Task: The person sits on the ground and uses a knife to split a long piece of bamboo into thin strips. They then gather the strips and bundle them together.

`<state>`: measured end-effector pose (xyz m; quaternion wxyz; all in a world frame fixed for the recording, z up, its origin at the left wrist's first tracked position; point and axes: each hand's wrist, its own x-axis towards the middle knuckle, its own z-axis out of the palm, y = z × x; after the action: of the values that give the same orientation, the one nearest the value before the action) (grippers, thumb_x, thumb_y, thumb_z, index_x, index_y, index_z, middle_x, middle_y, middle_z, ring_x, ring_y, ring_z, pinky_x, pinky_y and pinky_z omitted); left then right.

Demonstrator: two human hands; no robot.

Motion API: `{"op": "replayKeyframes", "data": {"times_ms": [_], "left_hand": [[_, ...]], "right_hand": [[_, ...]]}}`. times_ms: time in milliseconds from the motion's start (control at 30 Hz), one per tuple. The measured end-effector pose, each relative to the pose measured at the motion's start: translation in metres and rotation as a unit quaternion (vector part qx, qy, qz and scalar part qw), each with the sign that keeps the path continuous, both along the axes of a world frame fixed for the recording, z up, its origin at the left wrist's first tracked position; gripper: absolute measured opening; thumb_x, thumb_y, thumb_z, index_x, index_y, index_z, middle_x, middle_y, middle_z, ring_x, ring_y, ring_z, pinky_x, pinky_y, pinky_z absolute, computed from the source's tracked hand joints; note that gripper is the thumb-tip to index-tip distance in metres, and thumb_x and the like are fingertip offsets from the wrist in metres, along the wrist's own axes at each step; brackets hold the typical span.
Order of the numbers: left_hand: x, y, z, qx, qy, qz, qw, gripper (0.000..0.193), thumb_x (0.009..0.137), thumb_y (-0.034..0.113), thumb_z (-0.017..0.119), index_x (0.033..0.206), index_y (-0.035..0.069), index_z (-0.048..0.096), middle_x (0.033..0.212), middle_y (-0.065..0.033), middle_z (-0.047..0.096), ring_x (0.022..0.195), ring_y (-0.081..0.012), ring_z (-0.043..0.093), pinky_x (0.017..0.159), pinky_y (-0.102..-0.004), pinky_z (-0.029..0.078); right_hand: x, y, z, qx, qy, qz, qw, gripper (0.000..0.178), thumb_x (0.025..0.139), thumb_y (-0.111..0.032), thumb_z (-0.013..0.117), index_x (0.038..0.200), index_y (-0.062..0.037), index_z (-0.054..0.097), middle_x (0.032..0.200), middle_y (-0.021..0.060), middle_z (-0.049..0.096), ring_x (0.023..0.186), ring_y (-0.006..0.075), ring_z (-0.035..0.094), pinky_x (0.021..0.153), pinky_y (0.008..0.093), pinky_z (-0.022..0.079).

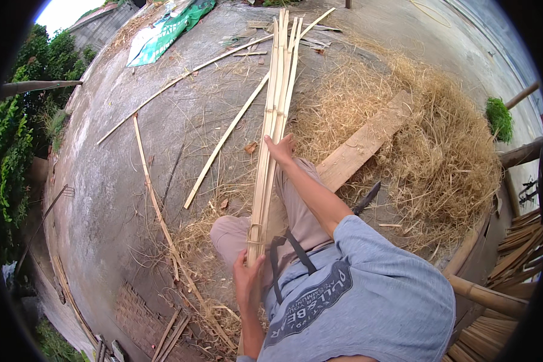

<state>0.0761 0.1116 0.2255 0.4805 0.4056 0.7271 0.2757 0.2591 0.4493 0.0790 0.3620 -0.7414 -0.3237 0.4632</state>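
A bundle of long, pale bamboo strips [271,114] runs from my lap out over the ground, its far ends slightly fanned. My left hand [247,277] is closed round the near end, with the thumb on one side. Further along, my right hand [280,149] grips the bundle's right side, thumb lying on top and fingers partly hidden. Below that hand, the strips pass between my knees. A dark strap [298,250] lies across my lap. Beside my right forearm, a dark blade [368,198] rests on the ground.
Right of me lies a large heap of bamboo shavings [446,145], with a wooden plank [368,142] across it. Loose strips [226,142] are scattered on the left. A green and white sack [169,36] is far off. Bamboo poles [489,295] stand at right.
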Motion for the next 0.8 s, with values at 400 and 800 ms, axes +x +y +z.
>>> {"op": "replayKeyframes", "data": {"times_ms": [400,800], "left_hand": [[-0.041,0.006,0.034,0.074,0.218,0.06,0.971,0.069,0.091,0.036,0.078,0.146,0.003,0.053,0.112,-0.0178,0.07,0.103,-0.0268,0.068,0.093,-0.04,0.052],[-0.051,0.094,0.037,-0.086,0.019,-0.134,0.987,0.057,0.079,0.038,0.087,0.113,-0.003,0.067,0.086,-0.0119,0.073,0.074,-0.0199,0.071,0.068,-0.035,0.057]], "right_hand": [[0.006,0.029,-0.02,0.032,0.441,-0.046,0.896,0.057,0.092,-0.019,0.078,0.127,0.0147,0.049,0.114,0.0274,0.065,0.101,0.0333,0.072,0.074,0.0438,0.067],[-0.083,-0.211,0.077,-0.017,0.289,0.25,0.924,0.065,0.1,-0.058,0.057,0.127,0.001,0.062,0.118,0.0152,0.067,0.112,0.0206,0.061,0.099,0.037,0.047]]}}
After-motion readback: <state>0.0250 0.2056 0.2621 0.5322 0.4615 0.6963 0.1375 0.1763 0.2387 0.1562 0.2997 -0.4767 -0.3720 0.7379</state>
